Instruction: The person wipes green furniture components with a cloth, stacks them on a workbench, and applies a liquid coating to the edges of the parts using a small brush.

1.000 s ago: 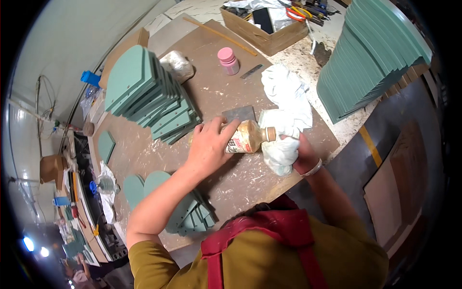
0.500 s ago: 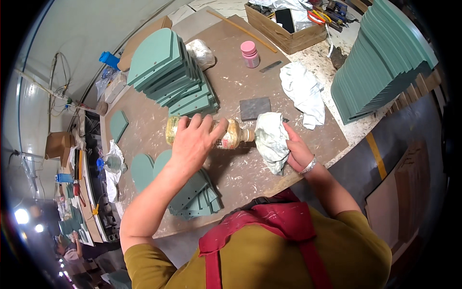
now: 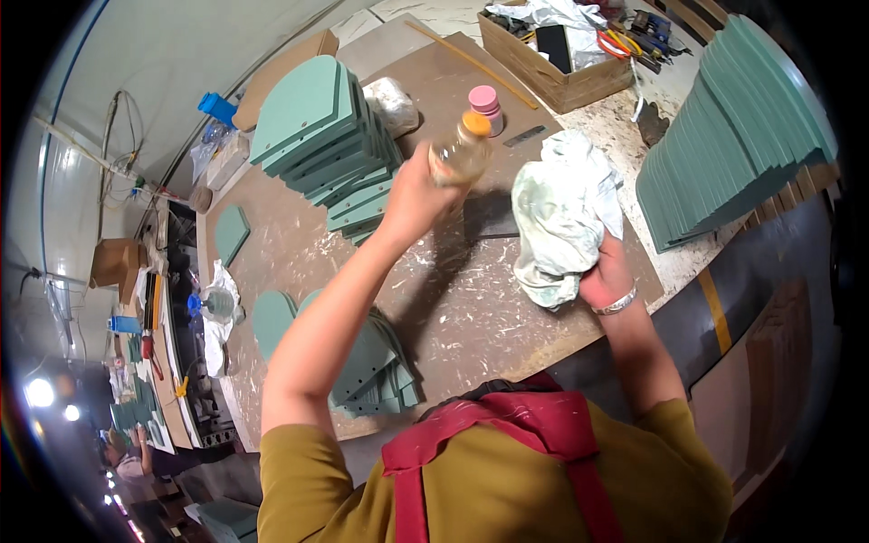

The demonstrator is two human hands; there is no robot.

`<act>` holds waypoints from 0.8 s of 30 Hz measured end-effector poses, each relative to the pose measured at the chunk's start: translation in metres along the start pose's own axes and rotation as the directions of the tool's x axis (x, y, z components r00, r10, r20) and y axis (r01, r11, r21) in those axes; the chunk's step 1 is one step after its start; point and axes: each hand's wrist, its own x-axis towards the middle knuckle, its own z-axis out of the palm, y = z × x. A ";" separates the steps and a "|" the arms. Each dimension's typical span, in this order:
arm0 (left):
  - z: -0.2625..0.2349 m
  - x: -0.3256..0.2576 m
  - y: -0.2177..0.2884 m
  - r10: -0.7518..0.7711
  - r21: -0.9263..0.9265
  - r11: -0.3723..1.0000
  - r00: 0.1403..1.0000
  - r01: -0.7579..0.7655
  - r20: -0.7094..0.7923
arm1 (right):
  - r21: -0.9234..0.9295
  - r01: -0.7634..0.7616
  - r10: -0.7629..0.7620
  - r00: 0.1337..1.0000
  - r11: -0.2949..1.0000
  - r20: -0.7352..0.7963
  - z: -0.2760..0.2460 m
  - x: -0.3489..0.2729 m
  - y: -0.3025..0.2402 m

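Observation:
My left hand (image 3: 418, 204) is closed round a clear plastic bottle (image 3: 460, 161) with an orange top, holding it nearly upright above the table. Some pale yellowish liquid shows inside. In my right hand (image 3: 608, 276) is a crumpled, stained white cloth (image 3: 552, 240), gripped at its lower right side. Behind it lies a second white cloth (image 3: 588, 163), which it partly overlaps. A dark grey flat block (image 3: 491, 217) rests on the table between my hands, partly hidden. The pink-lidded jar (image 3: 486, 107) stands just beyond the bottle.
Tall stacks of green boards stand at left (image 3: 303, 118) and right (image 3: 738, 136), with a lower pile (image 3: 376, 371) by my left arm. A wooden box (image 3: 566, 81) of tools, a thin stick (image 3: 471, 63) and a flat metal blade (image 3: 525, 136) lie at the back.
My left hand has lifted the bottle away from the cloth, up and to the right, turning it from lying sideways to nearly upright. The right hand has moved the cloth slightly right.

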 end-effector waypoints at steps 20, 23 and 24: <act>-0.131 -0.194 -0.103 0.199 0.483 0.844 0.972 -0.233 0.121 | -0.548 -0.330 0.222 0.941 0.768 -0.255 0.041 -0.053 0.077; -0.125 -0.227 -0.125 0.172 0.622 0.756 0.979 -0.204 0.112 | -0.908 -0.188 0.160 0.978 0.374 -0.137 0.090 -0.051 0.111; -0.123 -0.230 -0.127 0.184 0.608 0.766 0.978 -0.206 0.100 | -0.969 -0.003 0.194 0.980 0.248 0.047 0.103 -0.051 0.130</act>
